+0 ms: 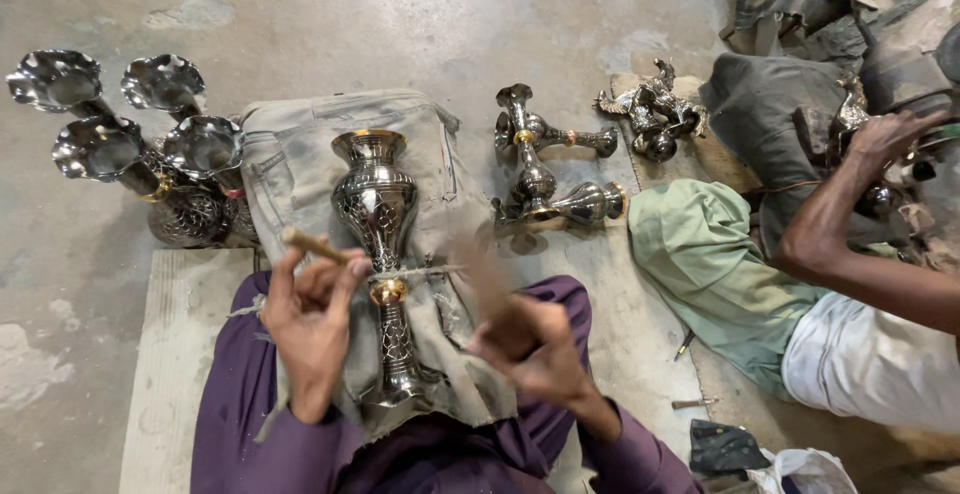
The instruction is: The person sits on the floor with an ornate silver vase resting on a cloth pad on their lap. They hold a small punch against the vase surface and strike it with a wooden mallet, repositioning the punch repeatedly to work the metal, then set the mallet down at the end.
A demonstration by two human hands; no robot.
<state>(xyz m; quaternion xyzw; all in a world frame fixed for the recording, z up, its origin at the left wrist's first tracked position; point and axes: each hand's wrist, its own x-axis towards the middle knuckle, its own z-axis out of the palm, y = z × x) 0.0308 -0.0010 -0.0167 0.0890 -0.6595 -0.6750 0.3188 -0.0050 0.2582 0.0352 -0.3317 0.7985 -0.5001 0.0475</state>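
Silvery metal gleams along the tall engraved vase (pixel 378 244) that lies lengthwise on the grey cloth (pixel 300 144) spread over your lap, in the lower centre of the frame, its flared mouth pointing up the picture and its foot toward you. A brass-coloured band rings its narrow neck, and a cord (pixel 420 271) is drawn across it at that spot.

Your left hand (pixel 312 319), at lower left of centre, is curled around a short wooden stick (pixel 312 245), fingers closed on it, just beside the vase's neck. Your right hand (pixel 530 344), lower centre-right, is closed in a fist around something blurred by motion; you cannot tell what it is, though it looks like a second wooden handle rising toward the cord.

Your purple sleeves and trousers fill the bottom edge, over a pale board (pixel 170 354) on the concrete floor.

At upper left, four flared vases (pixel 140 134) stand clustered together, touching one another. Right of your cloth, in the upper centre, two vases (pixel 545 169) lie on their sides, and past them sits a small metal figurine (pixel 655 109).

On the right edge, another person's hand (pixel 885 139) reaches to a dark metal piece at a machine; their forearm stretches over a green cloth (pixel 700 254).
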